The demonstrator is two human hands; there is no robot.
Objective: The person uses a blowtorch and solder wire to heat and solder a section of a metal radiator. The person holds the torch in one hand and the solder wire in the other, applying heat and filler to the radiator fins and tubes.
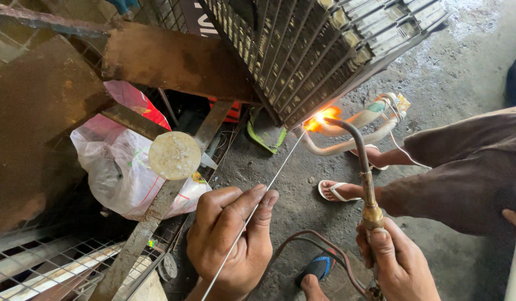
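My left hand (231, 238) pinches a thin metal filler rod (272, 179) that runs up to the right toward a bright orange flame (319, 119). My right hand (397, 262) grips the brass handle of a gas torch (365, 178), whose curved black tip points at the flame. The flame plays on a pipe joint at the lower corner of a finned coil unit (319, 50) that leans over the floor. Pale insulated pipes (358, 131) curve away from the joint to the right.
A rusty metal frame (174, 56) with a round disc (175, 155) stands at left, over a plastic bag (118, 173) and wire mesh (52, 262). Another person's legs in shorts (458, 173) and sandals (336, 192) stand at right. Hoses (319, 248) trail across the concrete floor.
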